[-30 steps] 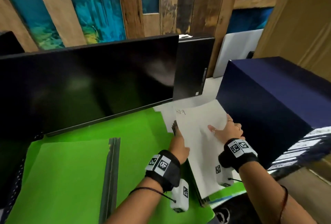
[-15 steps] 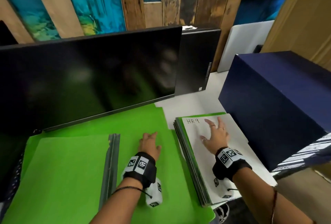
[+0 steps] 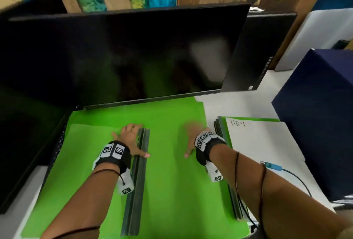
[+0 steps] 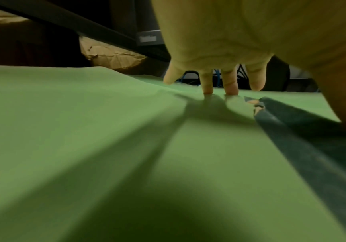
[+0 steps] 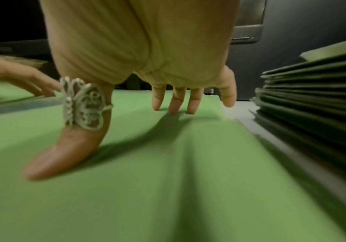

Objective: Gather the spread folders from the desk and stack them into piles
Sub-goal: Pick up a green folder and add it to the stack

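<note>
Both hands lay flat and unclenched on one open green folder (image 3: 168, 162), its spine (image 3: 136, 181) running twelve-to-six beneath the left hand (image 3: 129, 139), the right hand (image 3: 193, 139) at three o'clock.

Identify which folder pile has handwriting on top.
The folder pile at the right, beside the navy box: its white top sheet reads "HR9"; the others show plain green.

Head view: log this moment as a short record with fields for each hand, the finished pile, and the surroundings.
left hand: left hand flat, fingers spread on the left green folder, beside its dark spine
right hand: right hand flat on the middle green folder, butterfly ring on thumb
pile: stacked folders at right, white sheet marked HR9 on top
behind: dark monitor
right: navy box
</note>
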The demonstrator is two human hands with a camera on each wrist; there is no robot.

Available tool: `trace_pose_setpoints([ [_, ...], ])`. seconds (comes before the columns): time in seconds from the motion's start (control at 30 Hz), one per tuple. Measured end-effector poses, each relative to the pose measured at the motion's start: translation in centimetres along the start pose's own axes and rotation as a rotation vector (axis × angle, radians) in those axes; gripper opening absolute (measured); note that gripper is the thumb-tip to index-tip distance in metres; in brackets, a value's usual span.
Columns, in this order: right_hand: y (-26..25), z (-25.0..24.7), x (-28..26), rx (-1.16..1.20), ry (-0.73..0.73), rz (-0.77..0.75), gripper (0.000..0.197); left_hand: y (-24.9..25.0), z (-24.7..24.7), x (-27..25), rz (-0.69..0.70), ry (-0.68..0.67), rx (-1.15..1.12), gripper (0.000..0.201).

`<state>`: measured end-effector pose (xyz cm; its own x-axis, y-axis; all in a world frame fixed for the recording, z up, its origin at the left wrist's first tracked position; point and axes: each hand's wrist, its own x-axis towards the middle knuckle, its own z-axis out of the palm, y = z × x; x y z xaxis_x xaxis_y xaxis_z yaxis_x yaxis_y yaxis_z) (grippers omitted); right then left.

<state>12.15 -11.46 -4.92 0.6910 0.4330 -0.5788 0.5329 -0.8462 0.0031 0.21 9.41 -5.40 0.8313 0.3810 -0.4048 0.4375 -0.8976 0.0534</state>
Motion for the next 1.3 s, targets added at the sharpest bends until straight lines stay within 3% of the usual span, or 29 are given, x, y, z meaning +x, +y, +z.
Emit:
trace_pose_setpoints([
  [0.1, -1.0, 0.3, 0.6, 0.051, -0.006, -0.004, 0.129, -0.9, 0.4, -1.0, -0.046, 0.02, -0.081, 0.117],
  [0.17, -1.6, 0.4, 0.5, 0.083, 0.017, -0.026, 0.123, -1.2, 0.3, -1.5, -0.071, 0.049, -0.174, 0.101],
  [0.27, -2.5, 0.7, -0.4, 0.214, 0.141, -0.081, 0.116, -1.4, -0.3, -2.6, -0.081, 0.193, -0.417, 0.082],
  [0.37, -2.7, 0.3, -2.2, 0.433, 0.326, -0.155, 0.103, -1.0, -2.1, -4.1, -0.04, 0.288, -0.69, 0.081],
  [0.47, -2.2, -1.4, -4.7, 0.57, 0.455, -0.253, 0.091, 0.2, -4.0, -5.7, 0.011, 0.257, -0.766, 0.106],
  [0.53, -1.6, -2.6, -6.3, 0.608, 0.519, -0.307, 0.086, 1.2, -4.8, -6.7, -0.058, 0.202, -0.712, 0.131],
  [0.63, -0.5, -4.1, -8.5, 0.632, 0.61, -0.369, 0.083, 2.3, -6.4, -8.5, -0.076, 0.182, -0.701, 0.138],
  [0.7, 0.0, -5.1, -10.1, 0.636, 0.668, -0.398, 0.085, 3.0, -8.2, -10.2, 0.005, 0.201, -0.738, 0.127],
  [0.73, 0.3, -5.6, -10.9, 0.654, 0.706, -0.405, 0.086, 3.2, -9.0, -10.9, 0.047, 0.241, -0.77, 0.109],
  [0.8, 0.6, -6.4, -11.9, 0.697, 0.807, -0.409, 0.088, 4.1, -10.9, -12.6, 0.154, 0.408, -0.791, 0.047],
  [0.93, 1.1, -6.4, -12.2, 0.802, 0.955, -0.377, 0.091, 5.7, -13.3, -15.0, 0.334, 0.651, -0.715, 0.053],
  [1.0, 1.6, -6.0, -11.8, 0.877, 1.017, -0.225, 0.098, 6.9, -14.2, -16.3, 0.455, 0.674, -0.749, 0.05],
  [1.07, 2.3, -5.3, -11.0, 1.171, 0.959, -0.143, 0.117, 7.8, -14.9, -17.7, 0.534, 0.684, -0.832, 0.053],
  [1.17, 2.9, -4.4, -11.0, 1.799, 0.683, -0.278, 0.127, 8.7, -15.4, -18.1, 0.591, 0.681, -1.019, 0.055],
  [1.2, 3.3, -4.2, -11.3, 1.832, 0.655, -0.305, 0.117, 8.9, -15.4, -17.8, 0.585, 0.667, -1.095, 0.055],
  [1.3, 5.2, -3.9, -12.6, 1.618, 0.795, -0.193, 0.044, 9.8, -14.9, -15.9, 0.489, 0.72, -1.33, 0.038],
])
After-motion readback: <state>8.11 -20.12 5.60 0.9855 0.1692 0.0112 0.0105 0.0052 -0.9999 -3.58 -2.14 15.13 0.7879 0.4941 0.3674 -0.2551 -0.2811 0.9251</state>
